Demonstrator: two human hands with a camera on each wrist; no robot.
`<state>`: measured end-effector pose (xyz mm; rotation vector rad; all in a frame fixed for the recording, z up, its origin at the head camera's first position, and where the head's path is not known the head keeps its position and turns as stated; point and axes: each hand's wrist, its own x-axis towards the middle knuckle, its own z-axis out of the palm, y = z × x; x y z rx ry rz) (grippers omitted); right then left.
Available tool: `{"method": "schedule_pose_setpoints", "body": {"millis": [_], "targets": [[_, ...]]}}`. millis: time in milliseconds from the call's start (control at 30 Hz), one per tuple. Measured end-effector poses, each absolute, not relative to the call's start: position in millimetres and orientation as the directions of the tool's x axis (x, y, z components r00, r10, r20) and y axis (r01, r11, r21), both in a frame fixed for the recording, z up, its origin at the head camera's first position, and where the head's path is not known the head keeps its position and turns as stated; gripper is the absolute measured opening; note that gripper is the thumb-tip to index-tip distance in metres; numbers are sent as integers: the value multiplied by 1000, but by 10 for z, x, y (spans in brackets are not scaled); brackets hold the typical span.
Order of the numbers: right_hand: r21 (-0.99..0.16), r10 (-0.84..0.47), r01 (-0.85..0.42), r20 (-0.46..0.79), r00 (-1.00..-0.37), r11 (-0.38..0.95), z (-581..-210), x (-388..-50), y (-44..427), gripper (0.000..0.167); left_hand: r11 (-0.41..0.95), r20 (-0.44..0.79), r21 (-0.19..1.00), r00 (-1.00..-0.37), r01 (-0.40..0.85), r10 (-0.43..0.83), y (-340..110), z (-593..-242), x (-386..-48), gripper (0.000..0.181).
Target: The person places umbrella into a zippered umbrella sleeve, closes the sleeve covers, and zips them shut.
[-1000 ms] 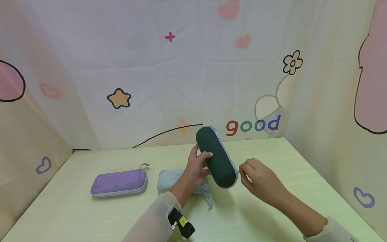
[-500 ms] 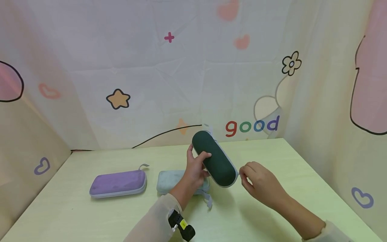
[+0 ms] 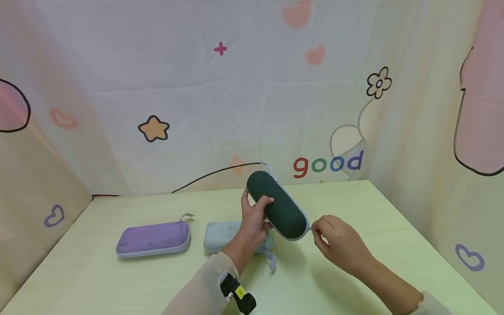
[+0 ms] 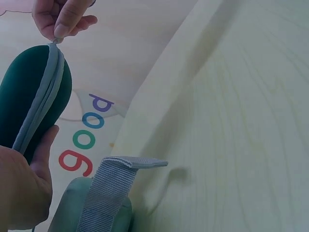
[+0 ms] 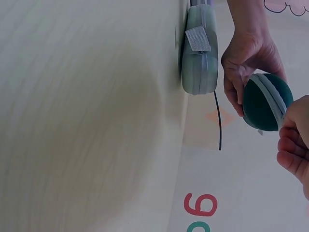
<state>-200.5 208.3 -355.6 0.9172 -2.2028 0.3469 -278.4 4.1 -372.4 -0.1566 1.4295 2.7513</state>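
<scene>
A dark green zippered case (image 3: 277,205) with a pale grey zip band is held tilted above the table. My left hand (image 3: 253,218) grips it around the middle, thumb across its top face. At the case's lower right end my right hand (image 3: 340,240) pinches the zipper pull; in the left wrist view, thumb and finger of that hand (image 4: 63,19) meet on the small tab at the zip's end. The zip band (image 4: 41,96) runs along the side of the case there. Fingers hide most of the pull.
A pale blue-green case (image 3: 220,236) with a grey strap lies on the table under my left forearm. Left of it is a purple case (image 3: 153,238) with a small loop. Behind the table (image 3: 118,284) hangs a printed curtain (image 3: 177,65). A small black camera (image 3: 238,293) sits on the left sleeve.
The green case has shifted slightly left and tilted more toward level. My right hand has come slightly lower and stays at the zipper pull.
</scene>
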Motion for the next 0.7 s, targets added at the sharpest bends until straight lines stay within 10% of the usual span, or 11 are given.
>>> {"method": "schedule_pose_setpoints", "body": {"millis": [700], "targets": [[4, -517, -716, 695, -500, 698, -3566, -1927, 2030, 28, -588, -125, 806, -991, -72, -50, 67, -3736, -2773, 93]]}}
